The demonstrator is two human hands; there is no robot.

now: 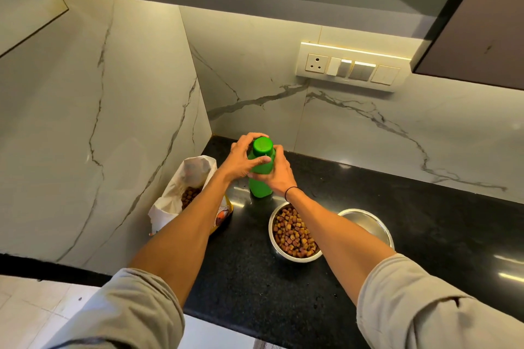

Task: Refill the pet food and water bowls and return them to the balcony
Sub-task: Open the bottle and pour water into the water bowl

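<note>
A green bottle (259, 188) stands upright on the black counter (283, 292) near the back corner. My left hand (243, 160) wraps around its green cap (262, 146) from the left. My right hand (279, 174) grips the bottle's body from the right. In front of the bottle sits a steel bowl (276, 249) full of brown kibble. To its right a second steel bowl (371, 225) looks empty of food. An open pet food bag (181, 193) with kibble inside leans by the left wall, partly behind my left forearm.
Marble walls close the counter at the left and back. A switch panel with a socket (348, 66) is on the back wall. Dark upper cabinets (482, 22) hang at the right. The counter's front edge runs across the lower left, with a tiled floor (34, 309) below.
</note>
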